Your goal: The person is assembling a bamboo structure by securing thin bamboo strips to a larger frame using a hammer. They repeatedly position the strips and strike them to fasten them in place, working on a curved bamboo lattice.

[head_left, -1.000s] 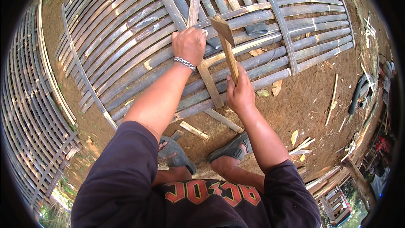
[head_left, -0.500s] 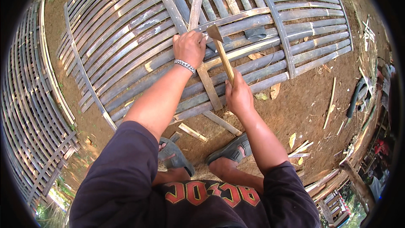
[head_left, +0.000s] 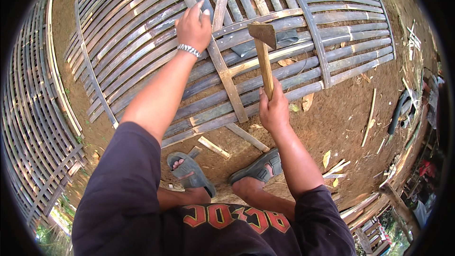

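My right hand [head_left: 274, 109] is closed round the wooden handle of a hatchet [head_left: 264, 59]. The hatchet's flat, rust-brown metal head points up and away, over the bamboo slats. Above the crossing strips of the bamboo slat panel [head_left: 298, 64], my left hand [head_left: 193, 27] has its index finger and thumb stretched out and apart. Nothing shows between those fingertips; the other fingers are partly curled and the palm is hidden. A nailed cross strip [head_left: 228, 81] runs over the slats between my hands. Dark folded material [head_left: 287, 37] lies by the slats beyond the hatchet.
Another slatted bamboo panel [head_left: 35, 114] stands at the far left. Bamboo offcuts [head_left: 214, 148] and dry leaves lie on the dirt near my sandalled feet [head_left: 256, 170]. A dark long object [head_left: 402, 111] lies at the right, near thin scattered strips [head_left: 413, 38].
My left hand has moved up and left, away from the strip joint, and its fingers have opened out. The hatchet has shifted right and stands more upright in my right hand.
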